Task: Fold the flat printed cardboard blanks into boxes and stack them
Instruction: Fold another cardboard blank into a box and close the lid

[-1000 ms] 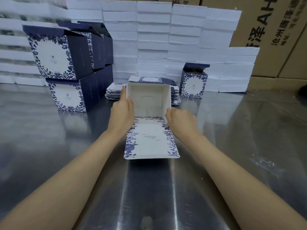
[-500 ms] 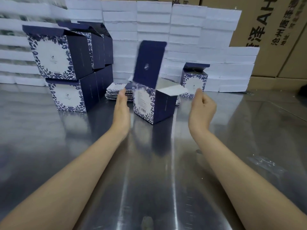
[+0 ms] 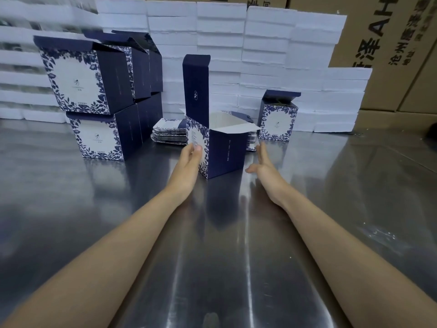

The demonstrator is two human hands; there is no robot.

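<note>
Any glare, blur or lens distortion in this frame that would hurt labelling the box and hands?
Head view: glare streaks run down the steel table, which mirrors the open box; the white foam stack smears at upper left; wide-angle bending tilts the stacked boxes; left hand and right hand look sharp.

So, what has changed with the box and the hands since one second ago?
The box was tipped from lying on its side to standing upright, lid flap raised. Both hands released its sides: the left hand now touches its printed face, the right hand is open beside it, apart. The stacked boxes and flat blanks stayed.
</note>
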